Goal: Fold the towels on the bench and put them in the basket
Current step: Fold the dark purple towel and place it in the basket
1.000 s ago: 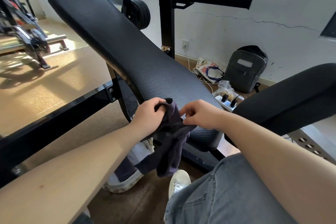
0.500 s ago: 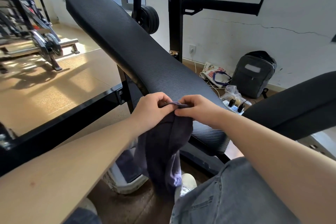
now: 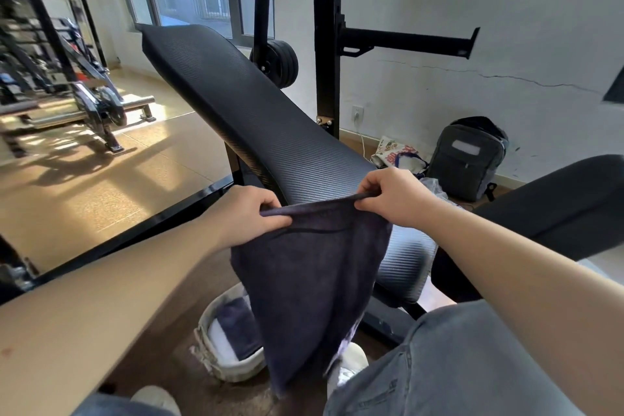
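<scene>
The left hand (image 3: 251, 213) is now pinching one top corner of the dark purple towel (image 3: 314, 280), thumb pressing the hem against curled fingers. A second ago this hand was clutching the cloth in a bunch, close against the other hand. The towel, crumpled and twisted then, is now hanging flat and open in the air in front of the near end of the table (image 3: 270, 118), with its top hem pulled taut and its lower edge dangling between the knees. The right hand (image 3: 391, 196) has moved away from the left and is gripping the opposite corner with fingers curled over the hem. I am reading this as the spreading step being finished. The cloth is squared up and ready for its first fold, which has not yet begun, and the drop into the basket is still to come. Counting from the left, one pale basket (image 3: 204, 344) is sitting on the floor below the left hand, holding one dark folded towel (image 3: 236, 324) beside something white that may be a second. One towel is hanging in the two hands, and none is showing on the table's padded surface. Two light shoes are peeking out at the bottom, and one grey backpack (image 3: 467, 155) is leaning against the wall at the right.
</scene>
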A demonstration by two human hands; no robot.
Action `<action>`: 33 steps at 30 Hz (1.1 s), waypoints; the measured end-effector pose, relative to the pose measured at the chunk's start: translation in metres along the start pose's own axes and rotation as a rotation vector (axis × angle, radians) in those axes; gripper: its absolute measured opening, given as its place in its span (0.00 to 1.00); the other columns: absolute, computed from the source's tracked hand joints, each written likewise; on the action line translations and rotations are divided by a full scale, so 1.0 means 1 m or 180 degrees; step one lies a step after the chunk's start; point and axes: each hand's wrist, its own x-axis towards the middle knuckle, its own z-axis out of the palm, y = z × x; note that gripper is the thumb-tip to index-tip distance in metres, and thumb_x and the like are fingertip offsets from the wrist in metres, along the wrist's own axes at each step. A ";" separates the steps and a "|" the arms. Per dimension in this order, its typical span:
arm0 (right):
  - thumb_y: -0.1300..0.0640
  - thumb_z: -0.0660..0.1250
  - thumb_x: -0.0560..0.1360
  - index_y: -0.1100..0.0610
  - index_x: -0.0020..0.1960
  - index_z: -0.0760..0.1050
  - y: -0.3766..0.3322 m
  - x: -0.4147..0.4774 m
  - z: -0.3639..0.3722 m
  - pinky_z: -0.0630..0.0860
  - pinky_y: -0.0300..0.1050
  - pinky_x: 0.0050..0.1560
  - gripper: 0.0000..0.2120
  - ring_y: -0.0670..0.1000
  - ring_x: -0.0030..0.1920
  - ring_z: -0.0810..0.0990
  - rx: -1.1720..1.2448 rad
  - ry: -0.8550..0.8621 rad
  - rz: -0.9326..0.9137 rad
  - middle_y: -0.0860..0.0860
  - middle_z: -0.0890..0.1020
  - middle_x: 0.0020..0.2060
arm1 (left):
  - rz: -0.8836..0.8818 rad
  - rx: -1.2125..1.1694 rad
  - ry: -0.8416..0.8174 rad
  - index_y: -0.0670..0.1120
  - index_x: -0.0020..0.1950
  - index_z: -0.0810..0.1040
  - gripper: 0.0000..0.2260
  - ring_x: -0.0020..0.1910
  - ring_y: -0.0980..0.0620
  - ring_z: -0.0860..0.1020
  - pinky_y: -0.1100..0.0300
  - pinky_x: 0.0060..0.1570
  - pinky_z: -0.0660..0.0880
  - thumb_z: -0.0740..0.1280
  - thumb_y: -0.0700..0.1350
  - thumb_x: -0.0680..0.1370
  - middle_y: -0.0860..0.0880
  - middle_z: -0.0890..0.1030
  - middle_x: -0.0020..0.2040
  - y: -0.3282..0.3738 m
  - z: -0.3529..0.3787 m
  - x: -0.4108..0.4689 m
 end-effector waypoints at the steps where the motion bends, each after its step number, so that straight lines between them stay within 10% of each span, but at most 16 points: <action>1: 0.53 0.76 0.73 0.50 0.44 0.82 0.000 -0.001 -0.004 0.79 0.45 0.45 0.03 0.47 0.43 0.81 -0.0147 0.0000 -0.0008 0.46 0.84 0.40 | -0.0056 0.0040 0.0028 0.57 0.40 0.81 0.09 0.40 0.59 0.78 0.59 0.39 0.74 0.73 0.59 0.74 0.58 0.81 0.39 -0.001 -0.004 -0.001; 9: 0.52 0.71 0.76 0.48 0.46 0.84 0.002 -0.001 -0.032 0.78 0.45 0.44 0.04 0.51 0.43 0.81 -0.1022 0.0143 0.0056 0.46 0.83 0.39 | -0.0318 0.0271 0.0236 0.57 0.40 0.80 0.09 0.42 0.55 0.79 0.60 0.40 0.75 0.74 0.60 0.72 0.55 0.81 0.40 -0.001 -0.044 0.000; 18: 0.58 0.73 0.76 0.50 0.43 0.83 -0.019 -0.006 -0.061 0.75 0.40 0.29 0.04 0.49 0.28 0.80 0.1736 0.1238 0.0660 0.48 0.83 0.33 | -0.0619 -0.0423 0.1050 0.56 0.41 0.82 0.04 0.41 0.56 0.78 0.64 0.35 0.67 0.75 0.50 0.74 0.57 0.81 0.38 0.012 -0.080 -0.002; 27: 0.61 0.67 0.81 0.55 0.49 0.79 -0.045 -0.013 -0.098 0.85 0.50 0.41 0.04 0.53 0.46 0.85 0.2884 0.1367 0.0254 0.55 0.82 0.46 | -0.0993 -0.3983 0.1514 0.43 0.52 0.77 0.01 0.54 0.46 0.81 0.59 0.37 0.83 0.66 0.39 0.82 0.44 0.80 0.55 0.028 -0.110 -0.001; 33: 0.56 0.67 0.80 0.50 0.46 0.81 -0.062 -0.007 -0.130 0.84 0.48 0.45 0.06 0.50 0.48 0.84 0.2647 0.1800 0.0109 0.49 0.83 0.42 | -0.0684 -0.4263 0.1676 0.45 0.53 0.75 0.00 0.61 0.44 0.80 0.55 0.43 0.84 0.65 0.41 0.83 0.42 0.79 0.64 0.055 -0.128 0.007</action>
